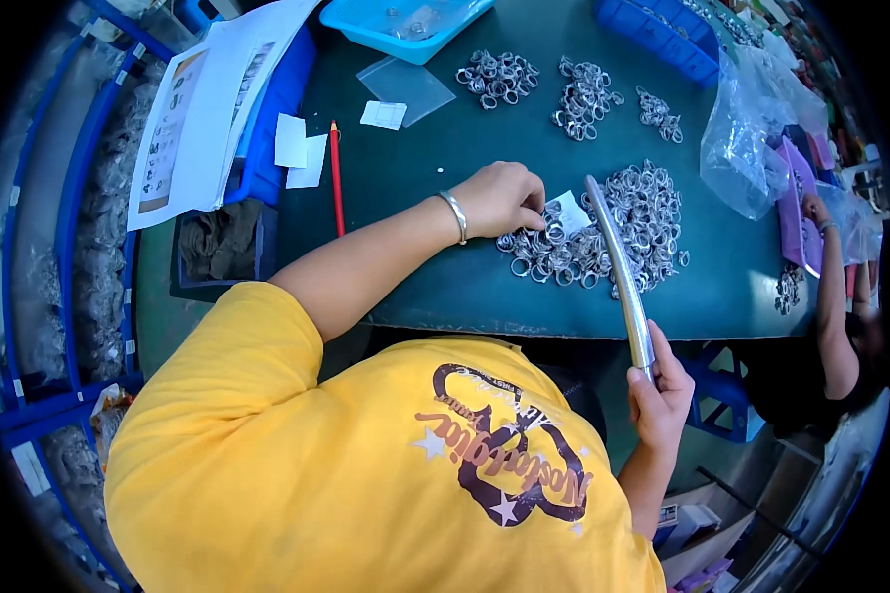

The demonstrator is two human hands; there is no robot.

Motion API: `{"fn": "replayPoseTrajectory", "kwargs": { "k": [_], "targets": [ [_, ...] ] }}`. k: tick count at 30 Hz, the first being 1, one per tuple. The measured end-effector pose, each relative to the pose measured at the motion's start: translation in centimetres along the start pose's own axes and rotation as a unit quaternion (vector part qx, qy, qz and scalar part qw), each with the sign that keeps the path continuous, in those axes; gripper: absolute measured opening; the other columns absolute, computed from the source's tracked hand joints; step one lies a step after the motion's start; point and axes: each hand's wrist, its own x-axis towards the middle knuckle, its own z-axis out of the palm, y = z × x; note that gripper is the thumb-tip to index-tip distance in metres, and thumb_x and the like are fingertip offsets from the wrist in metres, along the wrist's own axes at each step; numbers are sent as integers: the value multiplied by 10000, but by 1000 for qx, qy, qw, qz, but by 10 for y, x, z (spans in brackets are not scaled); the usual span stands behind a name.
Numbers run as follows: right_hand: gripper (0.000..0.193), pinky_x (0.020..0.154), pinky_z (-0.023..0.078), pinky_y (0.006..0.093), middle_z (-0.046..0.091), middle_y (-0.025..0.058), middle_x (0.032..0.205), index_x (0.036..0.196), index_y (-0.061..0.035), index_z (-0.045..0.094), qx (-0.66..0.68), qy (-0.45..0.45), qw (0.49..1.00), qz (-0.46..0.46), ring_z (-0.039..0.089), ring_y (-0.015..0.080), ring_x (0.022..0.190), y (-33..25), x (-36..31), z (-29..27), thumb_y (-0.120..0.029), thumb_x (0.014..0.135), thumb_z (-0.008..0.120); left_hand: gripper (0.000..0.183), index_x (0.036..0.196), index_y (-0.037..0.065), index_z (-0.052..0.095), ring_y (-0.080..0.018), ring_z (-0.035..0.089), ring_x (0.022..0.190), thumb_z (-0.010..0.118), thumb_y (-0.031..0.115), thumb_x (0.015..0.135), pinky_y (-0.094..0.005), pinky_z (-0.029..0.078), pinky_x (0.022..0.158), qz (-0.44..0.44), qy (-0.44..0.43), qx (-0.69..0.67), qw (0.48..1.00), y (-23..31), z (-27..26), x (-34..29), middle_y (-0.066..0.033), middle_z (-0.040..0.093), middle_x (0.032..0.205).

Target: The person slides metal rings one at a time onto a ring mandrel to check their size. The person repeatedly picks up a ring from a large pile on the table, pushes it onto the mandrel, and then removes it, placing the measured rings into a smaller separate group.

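A large pile of silver-coloured rings (pixel 653 212) lies near the front edge of the green table. My left hand (pixel 504 201), with a bangle at its wrist, rests at the pile's left side. Its fingers are curled together, and what they may hold is hidden. A small white paper slip (pixel 568 213) lies on the rings beside it. In my right hand (pixel 660 390), closed round the thick lower end, is a tapered metal ring mandrel (pixel 618 259). The mandrel slants up and away over the pile, its narrow tip at the far end. No ring shows on it.
Smaller ring heaps (pixel 497 79) lie farther back. A light-blue tray (pixel 405 40) and a blue bin (pixel 663 38) stand behind them. A red pencil (pixel 337 178) lies left, near paper sheets (pixel 218 99). Clear plastic bags (pixel 747 138) and a co-worker's arm (pixel 833 287) are at right.
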Motion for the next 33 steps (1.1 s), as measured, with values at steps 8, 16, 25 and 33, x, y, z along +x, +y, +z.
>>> {"fn": "replayPoseTrajectory", "kwargs": {
  "k": [8, 16, 25, 33],
  "targets": [
    [506, 658, 367, 174, 544, 0, 854, 1228, 39, 469, -53, -42, 998, 1, 456, 55, 721, 11, 18, -6, -39, 750, 615, 139, 865, 24, 654, -146, 593, 735, 643, 11, 726, -253, 482, 654, -36, 61, -137, 988, -5, 1, -18, -58, 588, 806],
    [500, 704, 394, 184, 579, 32, 926, 1219, 37, 476, -79, -115, 989, -45, 493, 62, 768, 15, 52, -17, -65, 752, 623, 100, 909, -36, 585, -149, 632, 744, 562, -2, 818, -225, 516, 660, -187, 118, -503, 835, 1, 9, -31, -103, 624, 818],
    [496, 744, 404, 190, 579, 61, 987, 1231, 40, 463, -67, -140, 988, -18, 506, 74, 827, 4, 73, -19, -33, 762, 607, 165, 913, 18, 633, -147, 600, 805, 624, -2, 750, -241, 480, 741, -67, 134, -181, 972, 2, 9, -40, -68, 600, 884],
    [500, 656, 378, 168, 563, 12, 918, 1232, 40, 462, -74, -89, 993, -25, 464, 42, 727, 3, 42, -18, -17, 756, 604, 232, 938, 27, 630, -173, 574, 737, 666, 22, 709, -252, 475, 702, -12, 99, -13, 995, 0, 7, -35, -73, 565, 852]
  ]
}}
